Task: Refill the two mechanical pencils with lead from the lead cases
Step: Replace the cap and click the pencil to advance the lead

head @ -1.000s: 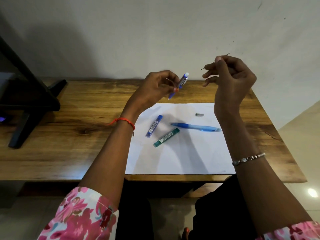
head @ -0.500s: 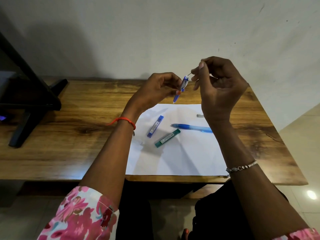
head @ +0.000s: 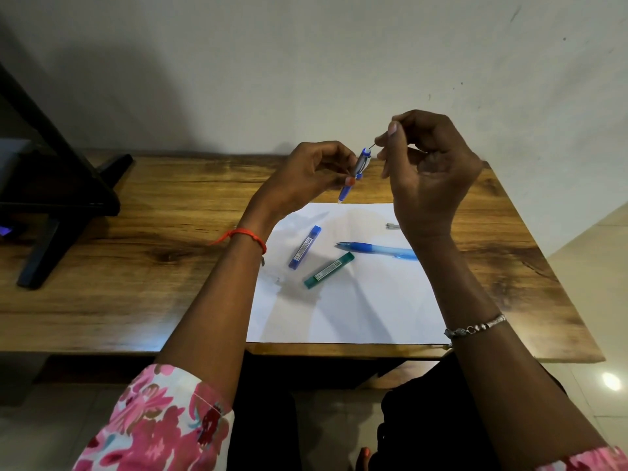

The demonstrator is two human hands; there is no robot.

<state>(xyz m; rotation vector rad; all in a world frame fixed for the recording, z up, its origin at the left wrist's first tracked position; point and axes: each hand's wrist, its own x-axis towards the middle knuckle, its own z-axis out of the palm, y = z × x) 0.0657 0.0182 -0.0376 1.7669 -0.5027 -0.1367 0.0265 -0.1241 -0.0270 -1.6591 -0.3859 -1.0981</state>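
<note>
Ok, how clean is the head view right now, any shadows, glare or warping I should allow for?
Head view: the arms cast soft shadows across the white paper, dimming the green lead case; wide-angle warping bends the table edges; a bright glare spot sits on the floor at lower right; the thin lead between the right hand and the pencil is barely resolved.

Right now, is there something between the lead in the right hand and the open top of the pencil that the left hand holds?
Nothing visible does. The right hand pinches the thin lead, whose lower end sits at the open top of the dark blue pencil held tilted in the left hand. Whether it has entered is too small to tell.
</note>
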